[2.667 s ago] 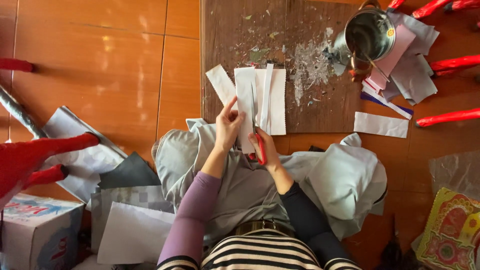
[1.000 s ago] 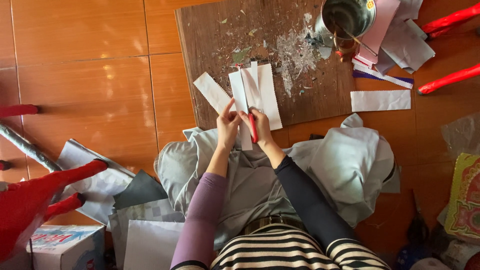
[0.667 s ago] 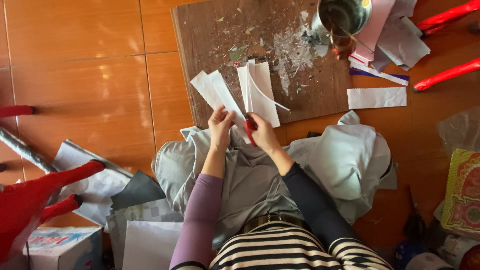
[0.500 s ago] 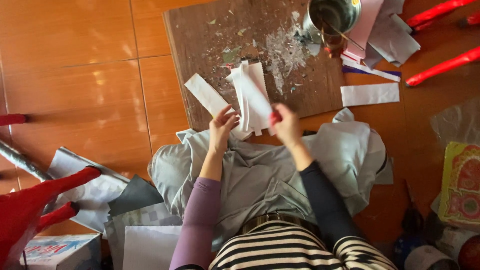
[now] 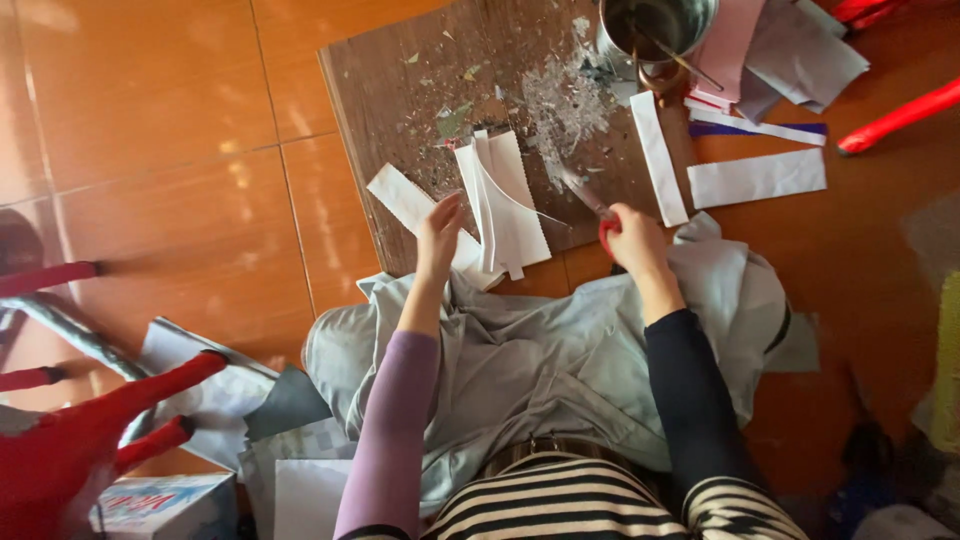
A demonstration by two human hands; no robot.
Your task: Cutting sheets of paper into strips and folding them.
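Observation:
My left hand [image 5: 440, 237] rests with spread fingers on the near edge of a stack of white paper strips [image 5: 505, 200] lying on a dark wooden board [image 5: 400, 110]. My right hand [image 5: 635, 238] grips red-handled scissors [image 5: 592, 203], blades pointing up-left over the board, a little to the right of the strips. Another white strip [image 5: 405, 200] lies to the left of my left hand. A long narrow strip [image 5: 657, 155] lies at the board's right edge.
A metal pot [image 5: 655, 25] stands at the board's far end amid paper scraps. White and purple paper pieces [image 5: 757, 178] lie to the right on the orange tiled floor. Grey cloth [image 5: 520, 350] covers my lap. A red stool's legs [image 5: 70, 440] and a carton [image 5: 165, 505] are at left.
My right hand with the scissors has drawn away from the strips toward the right. My left hand stays on the stack, which now lies flat on the board.

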